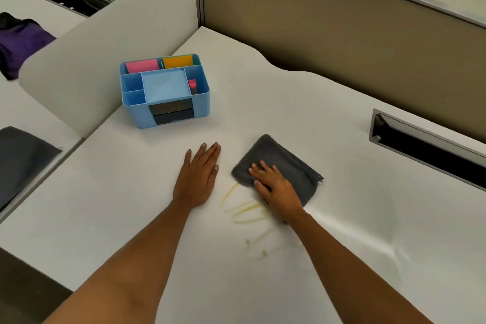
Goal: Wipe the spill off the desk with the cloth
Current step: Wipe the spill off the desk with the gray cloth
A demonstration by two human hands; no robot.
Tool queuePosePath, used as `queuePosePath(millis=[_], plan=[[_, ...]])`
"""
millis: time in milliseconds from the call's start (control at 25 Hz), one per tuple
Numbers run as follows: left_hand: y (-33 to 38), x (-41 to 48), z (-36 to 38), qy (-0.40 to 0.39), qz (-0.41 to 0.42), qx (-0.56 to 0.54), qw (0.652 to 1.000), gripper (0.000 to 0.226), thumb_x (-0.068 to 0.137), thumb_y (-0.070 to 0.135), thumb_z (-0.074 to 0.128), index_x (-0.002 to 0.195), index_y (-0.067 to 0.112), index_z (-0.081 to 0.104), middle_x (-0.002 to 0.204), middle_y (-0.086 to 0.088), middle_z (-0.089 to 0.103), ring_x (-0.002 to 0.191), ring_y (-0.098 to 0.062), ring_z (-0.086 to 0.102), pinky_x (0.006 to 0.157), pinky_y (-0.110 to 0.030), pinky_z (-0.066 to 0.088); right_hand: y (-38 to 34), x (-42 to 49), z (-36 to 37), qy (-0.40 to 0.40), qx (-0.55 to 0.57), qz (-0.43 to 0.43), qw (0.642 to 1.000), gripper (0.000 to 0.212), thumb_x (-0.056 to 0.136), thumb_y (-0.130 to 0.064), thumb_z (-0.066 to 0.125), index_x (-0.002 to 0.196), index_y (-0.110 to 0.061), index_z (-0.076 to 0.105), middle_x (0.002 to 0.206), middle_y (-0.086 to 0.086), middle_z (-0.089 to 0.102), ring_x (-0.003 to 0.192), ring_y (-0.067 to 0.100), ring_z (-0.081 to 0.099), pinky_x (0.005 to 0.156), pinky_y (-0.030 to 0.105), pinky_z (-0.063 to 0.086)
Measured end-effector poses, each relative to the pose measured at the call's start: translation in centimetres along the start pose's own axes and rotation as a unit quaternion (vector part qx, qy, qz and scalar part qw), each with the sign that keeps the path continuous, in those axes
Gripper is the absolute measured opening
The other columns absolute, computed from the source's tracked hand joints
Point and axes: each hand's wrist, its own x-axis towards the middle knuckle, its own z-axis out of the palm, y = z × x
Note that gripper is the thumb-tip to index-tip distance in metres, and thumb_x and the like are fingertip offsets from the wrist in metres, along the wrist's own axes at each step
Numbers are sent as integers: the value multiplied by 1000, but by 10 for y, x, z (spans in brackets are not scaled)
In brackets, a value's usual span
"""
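Note:
A folded dark grey cloth (281, 160) lies flat on the white desk (289, 102). My right hand (276, 187) presses down on its near left part, fingers spread over it. A yellowish spill (244, 210) of thin streaks and small drops sits on the desk just left of and below that hand, its right end hidden under the hand and cloth. My left hand (200, 173) rests flat on the desk to the left of the spill, palm down, fingers together, holding nothing.
A blue desk organiser (165, 89) with pink and orange notes stands at the back left. A cable slot (426, 144) with a metal rim is set into the desk at the right. Beige partition walls (342, 29) close off the back and left.

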Motion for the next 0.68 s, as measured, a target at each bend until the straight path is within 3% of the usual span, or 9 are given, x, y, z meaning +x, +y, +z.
queuePosePath(millis=[160, 280, 400, 520, 680], plan=[[-9, -25, -4, 0, 19, -15, 1000, 53, 100, 34, 17, 151, 21, 18, 159, 6, 20, 148, -13, 10, 121, -36, 4, 46, -63, -39, -13, -32, 30, 999, 39, 97, -27, 47, 136, -31, 44, 142, -21, 37, 140, 1, 22, 113, 10, 2], [-19, -52, -7, 18, -12, -31, 999, 54, 99, 36, 15, 151, 23, 20, 158, 9, 22, 147, -10, 9, 121, -35, 4, 61, -70, -54, 93, -7, 138, 986, 40, 97, -28, 47, 135, -35, 43, 145, -16, 33, 139, 4, 17, 114, 19, 9], [-20, -66, -8, 34, -30, -44, 998, 53, 99, 34, 16, 150, 22, 24, 157, 9, 25, 147, -11, 10, 121, -38, 6, 38, -28, -34, 159, -15, 202, 966, 37, 97, -23, 48, 134, -22, 49, 147, -1, 41, 142, 16, 23, 115, 30, 12], [-19, -66, -9, 44, -36, -53, 997, 52, 99, 31, 20, 149, 21, 27, 156, 7, 28, 147, -12, 14, 121, -38, 8, -7, 15, 3, 106, 1, 156, 982, 38, 96, -20, 48, 134, -15, 50, 147, 4, 42, 143, 20, 23, 118, 33, 10], [-19, -65, -9, 46, -33, -53, 997, 52, 99, 33, 19, 148, 19, 30, 155, 3, 32, 147, -15, 18, 121, -39, 9, -41, -1, 36, -8, -11, 23, 1000, 39, 98, -26, 45, 137, -22, 46, 147, -8, 40, 142, 7, 19, 116, 20, 2]])
